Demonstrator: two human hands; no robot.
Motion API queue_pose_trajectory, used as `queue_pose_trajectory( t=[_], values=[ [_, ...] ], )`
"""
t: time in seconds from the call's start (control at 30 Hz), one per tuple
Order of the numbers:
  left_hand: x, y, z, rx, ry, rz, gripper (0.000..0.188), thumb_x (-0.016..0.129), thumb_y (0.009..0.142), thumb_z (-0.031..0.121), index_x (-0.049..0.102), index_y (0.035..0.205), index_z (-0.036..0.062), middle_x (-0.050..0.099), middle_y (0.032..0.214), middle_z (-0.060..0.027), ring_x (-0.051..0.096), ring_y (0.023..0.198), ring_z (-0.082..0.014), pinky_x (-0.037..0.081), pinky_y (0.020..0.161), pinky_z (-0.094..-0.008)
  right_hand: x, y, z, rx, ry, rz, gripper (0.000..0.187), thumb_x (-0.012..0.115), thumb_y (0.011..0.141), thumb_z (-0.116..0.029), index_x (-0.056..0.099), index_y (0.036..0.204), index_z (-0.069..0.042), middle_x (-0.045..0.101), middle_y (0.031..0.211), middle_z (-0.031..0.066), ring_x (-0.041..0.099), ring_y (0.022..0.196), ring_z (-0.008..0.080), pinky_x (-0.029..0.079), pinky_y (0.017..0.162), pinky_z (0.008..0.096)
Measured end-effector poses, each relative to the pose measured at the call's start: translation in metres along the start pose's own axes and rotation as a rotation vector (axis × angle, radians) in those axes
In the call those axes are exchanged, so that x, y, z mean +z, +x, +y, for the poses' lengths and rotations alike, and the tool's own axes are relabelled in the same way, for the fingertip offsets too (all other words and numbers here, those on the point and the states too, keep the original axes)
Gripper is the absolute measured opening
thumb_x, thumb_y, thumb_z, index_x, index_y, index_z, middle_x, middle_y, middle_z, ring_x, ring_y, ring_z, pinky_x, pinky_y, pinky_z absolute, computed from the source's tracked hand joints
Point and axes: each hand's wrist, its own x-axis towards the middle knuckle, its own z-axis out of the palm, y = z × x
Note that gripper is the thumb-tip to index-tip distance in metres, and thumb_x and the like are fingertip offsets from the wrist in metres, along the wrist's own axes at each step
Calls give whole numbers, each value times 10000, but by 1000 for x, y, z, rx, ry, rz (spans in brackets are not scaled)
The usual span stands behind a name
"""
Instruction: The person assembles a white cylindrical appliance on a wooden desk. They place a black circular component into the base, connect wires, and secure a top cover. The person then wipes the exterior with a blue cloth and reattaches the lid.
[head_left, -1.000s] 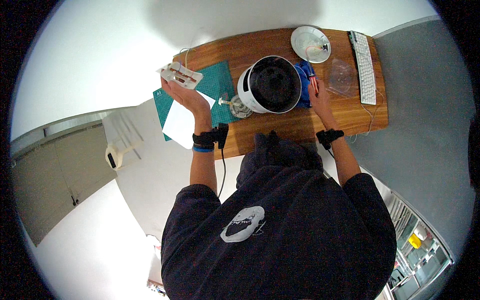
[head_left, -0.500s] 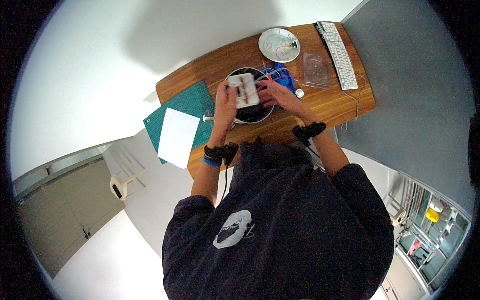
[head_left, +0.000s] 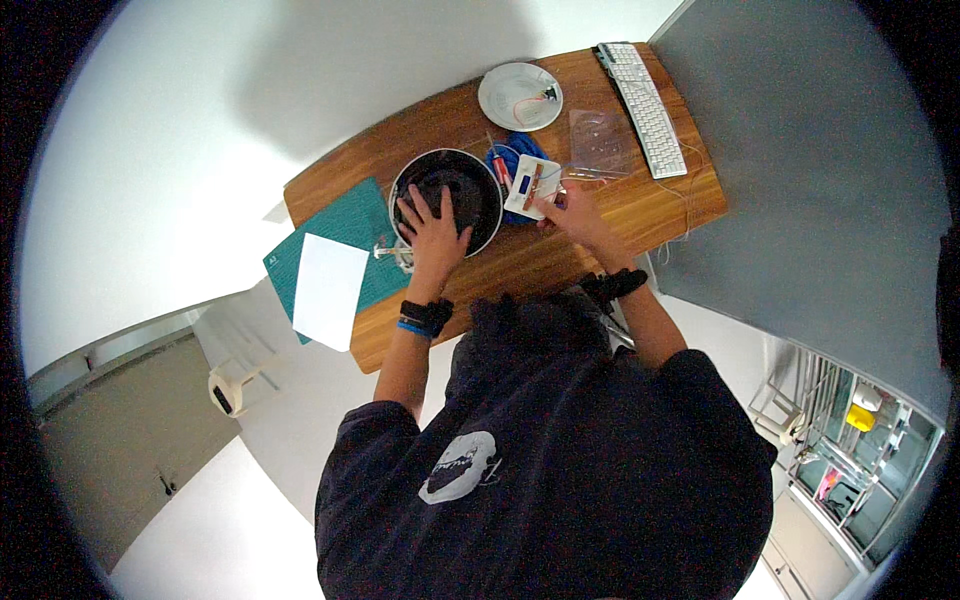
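My left hand [head_left: 434, 242] lies with fingers spread over the black inside of a round, pale-rimmed pan-like container [head_left: 482, 208]. Its fingertips reach toward the middle, and I cannot tell how firmly they press. To the right, my right hand [head_left: 578, 222] grips the lower right edge of a white square plate [head_left: 548, 176] with a blue and a brown part on its face. The plate is tilted above a blue bundle [head_left: 520, 146], partly hiding it. Beside the plate, a red-handled tool [head_left: 501, 168] points away from me.
Left of the container are a green cutting mat [head_left: 352, 205], a white sheet [head_left: 330, 290] and a small metal tool [head_left: 392, 251]. Farther back sit a white round dish [head_left: 500, 92] with wires, a clear plastic piece [head_left: 598, 138] and a white keyboard [head_left: 648, 110].
The white plate has moved from over the round container to its right, now in my right hand. My left hand has let go of it and spread over the container.
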Motion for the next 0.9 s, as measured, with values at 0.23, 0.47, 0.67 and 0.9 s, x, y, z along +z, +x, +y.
queue_pose_trajectory(
  t=[0.23, 0.47, 0.67, 0.9],
  values=[
    [-11, 4, 35, -63, 84, -53, 1167, 891, 696, 489, 234, 1623, 220, 29, 1650, -337, 87, 1475, -635, 400, 1002, -774, -46, 6, 25, 152, 505, 96, 381, 669, 1002, -228, 489, 1315, -106, 698, 1085, 42, 671, 803, 123, 548, 658, 256],
    [-14, 20, 51, -155, 32, -3, 1191, 965, 603, 339, 299, 1589, 285, 75, 1663, -269, 110, 1492, -585, 374, 1034, -777, -141, 92, 91, 215, 212, 222, 267, 670, 983, -192, 547, 1205, -110, 683, 1067, 30, 670, 854, 136, 525, 654, 275],
    [-17, 18, 54, -205, -10, -12, 1169, 961, 617, 322, 308, 1586, 281, 77, 1662, -266, 107, 1503, -566, 361, 1072, -748, -114, 116, 53, 128, 260, -28, 363, 670, 999, -214, 566, 1324, -89, 688, 1156, 37, 658, 872, 133, 527, 674, 290],
    [-4, 20, 61, -372, -30, 107, 1171, 955, 621, 384, 304, 1587, 259, 83, 1650, -294, 118, 1491, -582, 339, 1101, -712, -74, 137, 14, 102, 313, 26, 315, 627, 1029, -248, 571, 1298, -96, 687, 1116, 17, 665, 870, 109, 520, 693, 277]
  ],
)
